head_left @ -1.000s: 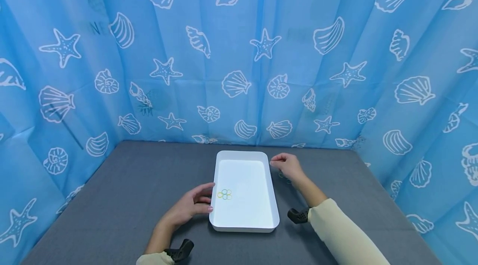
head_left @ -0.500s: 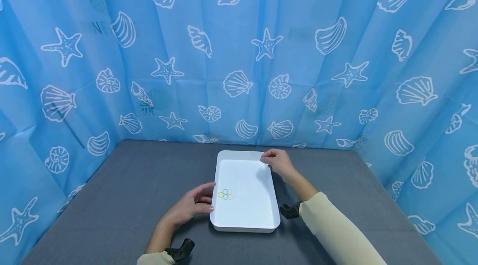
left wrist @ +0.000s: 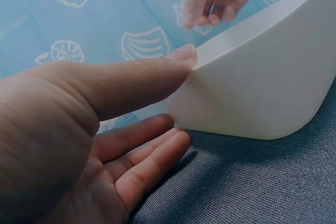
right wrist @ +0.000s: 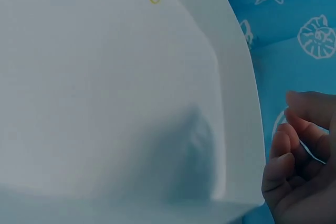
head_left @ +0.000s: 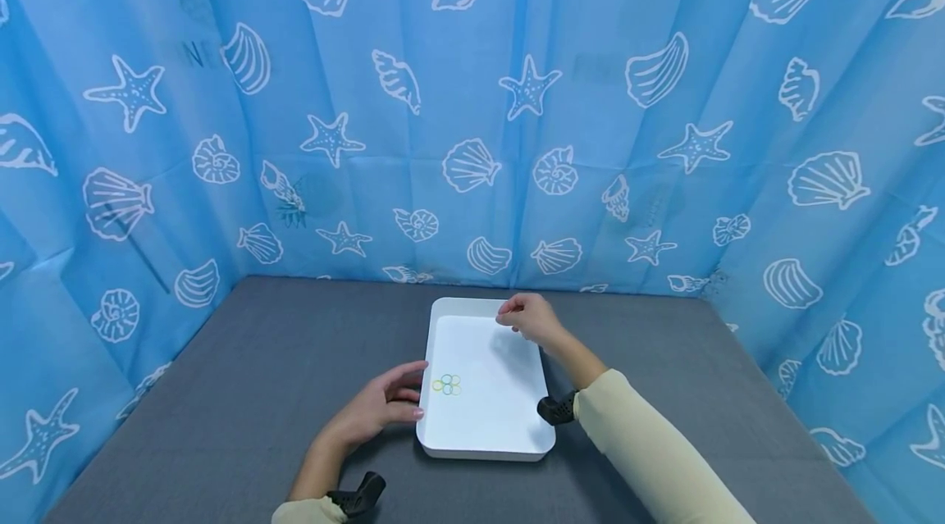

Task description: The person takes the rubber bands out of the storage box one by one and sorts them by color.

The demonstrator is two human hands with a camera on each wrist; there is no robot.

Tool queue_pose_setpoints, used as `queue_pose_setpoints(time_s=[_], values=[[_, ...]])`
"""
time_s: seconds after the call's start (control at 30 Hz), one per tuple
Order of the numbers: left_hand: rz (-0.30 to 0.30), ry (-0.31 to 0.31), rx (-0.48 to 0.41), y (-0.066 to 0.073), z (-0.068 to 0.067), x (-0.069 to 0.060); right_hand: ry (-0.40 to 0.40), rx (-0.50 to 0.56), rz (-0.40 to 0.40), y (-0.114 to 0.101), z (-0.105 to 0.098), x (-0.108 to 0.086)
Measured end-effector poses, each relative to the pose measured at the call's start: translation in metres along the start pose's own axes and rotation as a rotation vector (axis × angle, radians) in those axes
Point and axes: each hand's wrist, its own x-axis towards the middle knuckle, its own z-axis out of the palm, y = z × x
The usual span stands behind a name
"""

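Observation:
A white rectangular tray (head_left: 483, 417) lies on the grey cloth. My left hand (head_left: 376, 405) rests at its left side; in the left wrist view, the left thumb (left wrist: 142, 80) touches the rim while the other fingers extend loosely below, near the wall. Inside the tray, by the left wall, lies a cluster of several small thin yellow, green and blue rings (head_left: 446, 385). Over the tray's far right part hovers my right hand (head_left: 533, 319), fingers curled and thumb tip close to the index fingertip. Whether something thin is pinched there cannot be made out.
A grey cloth-covered table (head_left: 310, 344) surrounds the tray. Behind and on both sides hangs a blue curtain (head_left: 413, 179) with white shells and starfish. A black wrist device (head_left: 557, 407) on the right arm overhangs the tray's right edge.
My right hand has moved left from beside the tray to over its far right part. Its forearm now covers the spot where thin rings lay on the cloth. My left hand stays put.

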Motion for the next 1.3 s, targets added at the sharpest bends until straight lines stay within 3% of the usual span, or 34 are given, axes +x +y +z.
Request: queue_pose_setpoints(time_s=[0.33,0.5,0.8,1.3], values=[[-0.003,0.000,-0.008,0.000,0.001,0.001,-0.073,-0.138,-0.098,-0.005,0.021,0.001],[-0.007,0.001,-0.007,0.000,0.001,0.002,-0.179,-0.169,-0.125,-0.003,0.030,0.000],[-0.011,-0.003,-0.018,0.000,0.000,0.002,-0.370,-0.118,-0.173,0.004,0.046,-0.002],[-0.018,0.004,-0.005,-0.002,-0.002,0.002,-0.453,-0.221,-0.226,0.004,0.064,-0.004]])
